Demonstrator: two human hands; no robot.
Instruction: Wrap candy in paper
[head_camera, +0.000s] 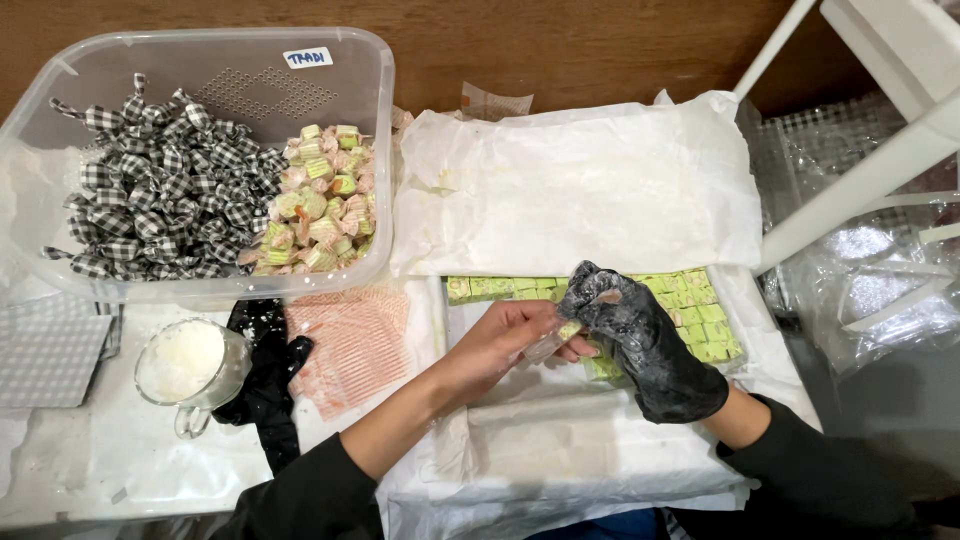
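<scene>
Bare left hand (500, 340) and black-gloved right hand (640, 335) both pinch one green candy piece (570, 330) in clear wrap (above the tray of cut pieces (700, 300)); loose wrap risks it slipping out.

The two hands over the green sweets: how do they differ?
The right hand wears a black glove dusted with white powder; the left hand is bare. The right hand comes in above the green cut sweets, fingers curled downward, while the left hand reaches across from the left, pinching a small clear wrapper. Both have dark sleeves and meet at the same little piece over the white paper-lined tray.
</scene>
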